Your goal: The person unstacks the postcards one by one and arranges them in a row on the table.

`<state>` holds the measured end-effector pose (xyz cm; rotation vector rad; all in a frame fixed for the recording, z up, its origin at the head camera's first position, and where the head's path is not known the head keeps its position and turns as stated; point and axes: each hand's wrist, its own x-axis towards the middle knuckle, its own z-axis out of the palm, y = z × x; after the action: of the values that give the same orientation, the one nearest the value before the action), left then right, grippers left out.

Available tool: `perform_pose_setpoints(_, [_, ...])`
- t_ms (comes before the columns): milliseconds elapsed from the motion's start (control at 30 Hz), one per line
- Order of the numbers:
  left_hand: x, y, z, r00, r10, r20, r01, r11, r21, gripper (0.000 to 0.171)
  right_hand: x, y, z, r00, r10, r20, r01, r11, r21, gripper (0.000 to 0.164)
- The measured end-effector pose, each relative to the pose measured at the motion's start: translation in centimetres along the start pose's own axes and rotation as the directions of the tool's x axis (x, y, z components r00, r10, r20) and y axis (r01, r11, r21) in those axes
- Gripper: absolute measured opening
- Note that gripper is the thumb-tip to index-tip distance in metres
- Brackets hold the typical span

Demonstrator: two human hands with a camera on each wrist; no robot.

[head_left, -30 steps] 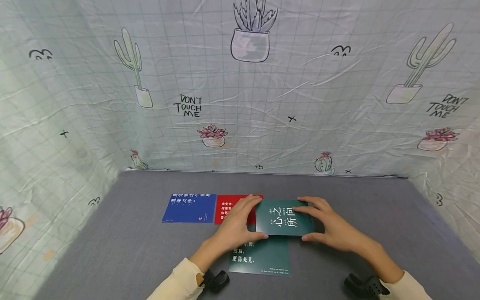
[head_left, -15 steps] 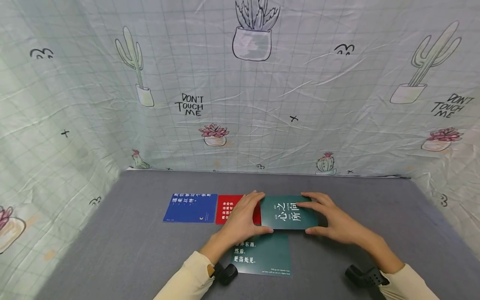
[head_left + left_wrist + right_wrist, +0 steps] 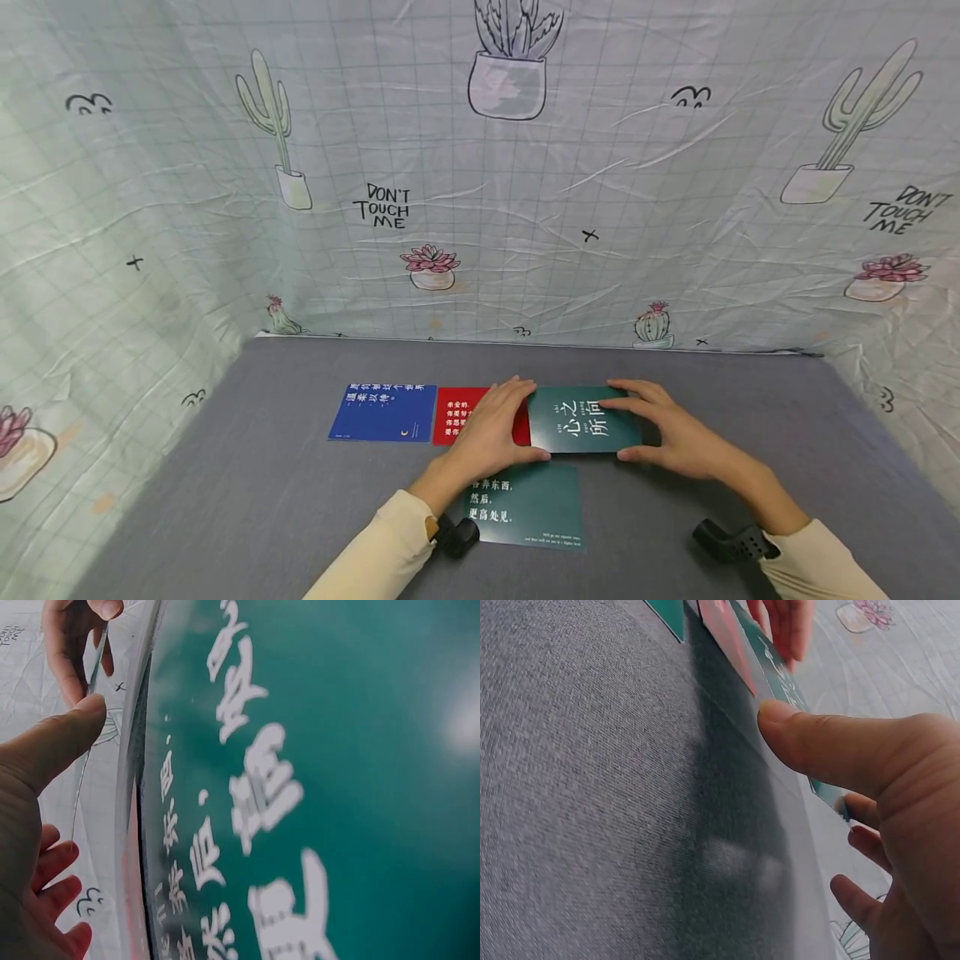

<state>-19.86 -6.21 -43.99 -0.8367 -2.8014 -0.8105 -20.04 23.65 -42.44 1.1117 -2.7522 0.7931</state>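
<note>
Both hands hold a dark green card (image 3: 577, 421) with white Chinese characters, raised above the grey table with its print turned sideways. My left hand (image 3: 487, 429) pinches its left edge, thumb on the near side and fingers at the far side. At the right edge, my right hand (image 3: 678, 433) grips it between thumb and fingers. The right wrist view shows this card (image 3: 776, 671) nearly edge-on, its shadow falling on the cloth. A second green card (image 3: 528, 512) lies flat below the left hand. The left hand covers part of a red card (image 3: 453, 408).
A blue card (image 3: 382, 412) lies left of the red one on the grey tabletop (image 3: 247, 500). Behind the table hangs a white curtain (image 3: 337, 275) printed with cacti, and it also closes both sides. Each wrist wears a black strap device (image 3: 731, 542).
Both hands have carried the held green card to the right and a little away from the body, uncovering more of the lower green card. The flat cards stay in place.
</note>
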Motion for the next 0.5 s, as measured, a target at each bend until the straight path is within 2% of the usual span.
perform_pose_setpoints(500, [1.4,0.5,0.8,1.0,0.0,0.028,-0.002,0.998,0.062,0.086,-0.3,0.9,-0.9,0.998,0.041,0.039,-0.043,0.998,0.041,0.065])
